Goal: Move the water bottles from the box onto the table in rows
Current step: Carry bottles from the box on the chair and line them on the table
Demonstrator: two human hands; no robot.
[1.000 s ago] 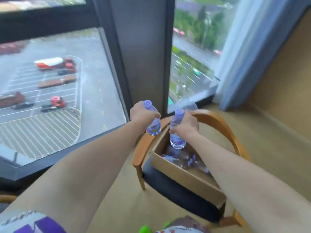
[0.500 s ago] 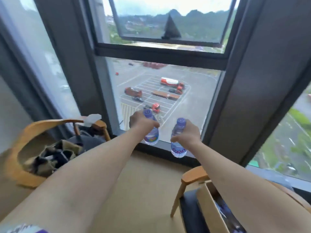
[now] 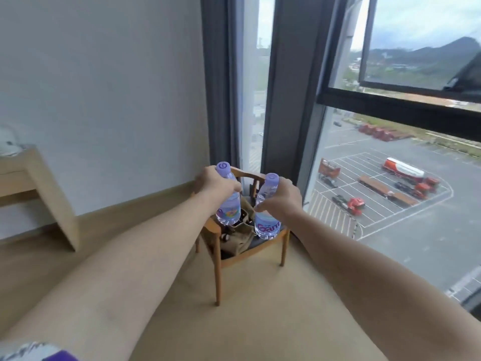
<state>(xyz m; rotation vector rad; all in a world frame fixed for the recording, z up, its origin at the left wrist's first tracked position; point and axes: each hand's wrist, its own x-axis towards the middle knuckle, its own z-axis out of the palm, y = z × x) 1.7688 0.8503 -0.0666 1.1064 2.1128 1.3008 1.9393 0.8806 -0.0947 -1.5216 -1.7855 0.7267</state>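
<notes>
**Two Bottles in the Air, One per Hand**

While both arms stretch straight out in front of the person, each of the hands grips a small water bottle by its upper half. The left hand [image 3: 217, 184] wraps its fingers round the left bottle [image 3: 228, 204], whose purple cap pokes up above the knuckles and whose colourful label shows below. The right hand [image 3: 279, 198] grips the right bottle [image 3: 266, 221] the same way, thumb curled across the front; this one leans a little to the left at the bottom and shows red lettering on its label. The two bottles hang near each other without touching, both held up in the air, resting on nothing.

Behind and below them stands a wooden chair [image 3: 218, 259] on the tan floor, with a crumpled khaki bag [image 3: 240, 237] lying on its seat. At the far left edge a pale wooden counter [image 3: 39, 183] juts out from the white wall, well apart from the bottles. To the right, a tall dark-framed window [image 3: 390, 105] looks down on a parking lot with red trucks.
</notes>
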